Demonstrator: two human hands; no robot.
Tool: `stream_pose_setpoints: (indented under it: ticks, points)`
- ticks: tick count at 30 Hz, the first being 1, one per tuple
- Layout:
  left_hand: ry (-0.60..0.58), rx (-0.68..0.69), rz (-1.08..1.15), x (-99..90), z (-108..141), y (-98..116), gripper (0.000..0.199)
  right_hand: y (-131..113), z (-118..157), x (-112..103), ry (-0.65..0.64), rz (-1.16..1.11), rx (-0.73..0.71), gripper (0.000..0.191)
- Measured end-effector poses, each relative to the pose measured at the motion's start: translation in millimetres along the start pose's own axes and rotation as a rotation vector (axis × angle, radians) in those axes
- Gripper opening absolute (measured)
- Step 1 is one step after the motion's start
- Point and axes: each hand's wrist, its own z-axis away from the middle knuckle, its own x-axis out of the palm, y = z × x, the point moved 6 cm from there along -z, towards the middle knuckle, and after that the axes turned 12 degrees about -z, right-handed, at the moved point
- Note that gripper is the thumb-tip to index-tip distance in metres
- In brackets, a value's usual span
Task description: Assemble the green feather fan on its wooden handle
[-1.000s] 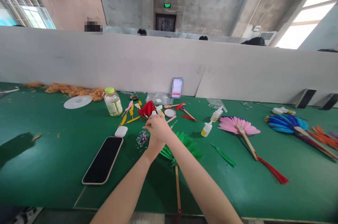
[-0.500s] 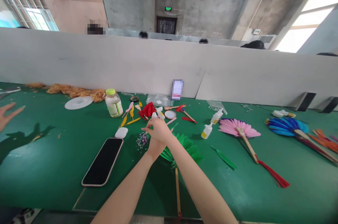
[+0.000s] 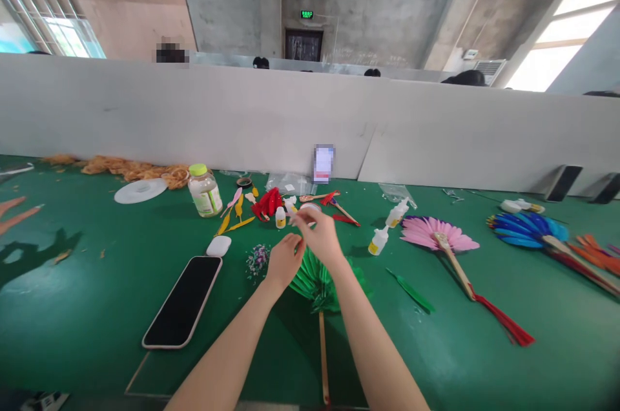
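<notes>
Two bare hands are meeting over a green tabletop [image 3: 465,359], the left hand [image 3: 285,261] bringing its fingertips together near those of the right hand [image 3: 320,236], whose thumb and fingers are closing in a pinch; whether anything small is being gripped, one cannot tell. Directly below and nearer the wearer, a green feather fan with a slim wooden handle [image 3: 310,275] is lying flat, its handle pointing toward the wearer, seemingly so that its feathers are sitting within easy reach of both hands. Just beyond the grip, a small white plastic bottle with a yellow label [image 3: 280,218] is standing upright, probably for quick reach, beside a bunch of red feathers [image 3: 267,204]. Left of the grip, a loose heap of tiny multicolored pieces [image 3: 258,260] is resting close by, with a black-screened phone in a pale case [image 3: 184,301] lying farther out. To the right, a pink feather fan with a wooden handle [image 3: 438,233] is spreading, well apart from the fingers. Beyond, a lit phone [image 3: 324,164] is leaning on a long pale partition [image 3: 242,114], apparently for viewing, while a green exit sign [image 3: 307,15] is glowing on the gray concrete wall [image 3: 382,4]
</notes>
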Motion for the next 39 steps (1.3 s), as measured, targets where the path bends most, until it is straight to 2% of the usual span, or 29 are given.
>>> stream_pose_setpoints:
  ticks: [2, 4, 7, 12, 14, 18, 23, 29, 35, 39]
  points:
    - [0.003, -0.004, 0.027, 0.0, 2.4, 1.2, 0.028, 6.7, 2.4, -37.2, 0.159, -0.045, 0.007, 0.017]
    - [0.021, -0.011, 0.057, -2.6, 3.0, 2.8, 0.028, 16.3, 8.6, -67.5, 0.257, -0.030, 0.034, 0.020]
    - [0.035, 0.007, 0.110, -6.3, 2.4, 7.4, 0.028, 31.9, 19.8, -89.7, 0.274, -0.030, 0.104, 0.023]
    - [-0.014, 0.021, 0.226, -4.6, 2.2, 15.5, 0.028, 41.4, 28.0, -74.7, 0.091, -0.223, 0.152, 0.042]
    - [-0.034, 0.024, 0.267, -3.6, 2.5, 18.9, 0.029, 41.7, 28.7, -66.5, 0.060, -0.314, 0.181, 0.038]
    - [-0.053, 0.005, 0.347, -3.5, 2.3, 23.0, 0.030, 42.7, 30.0, -59.8, 0.092, -0.432, 0.240, 0.028]
    - [-0.071, -0.008, 0.358, -1.2, 2.8, 23.5, 0.030, 44.0, 31.0, -58.9, 0.131, -0.438, 0.217, 0.028]
    - [-0.079, -0.022, 0.363, 0.4, 3.7, 23.5, 0.030, 43.8, 30.9, -57.6, 0.129, -0.357, 0.159, 0.028]
    - [-0.074, -0.043, 0.365, -1.9, 2.6, 21.7, 0.033, 48.6, 31.1, -54.9, 0.089, -0.450, 0.219, 0.030]
    - [-0.072, -0.012, 0.338, -1.7, 3.3, 22.7, 0.032, 48.7, 31.2, -54.8, 0.085, -0.444, 0.201, 0.028]
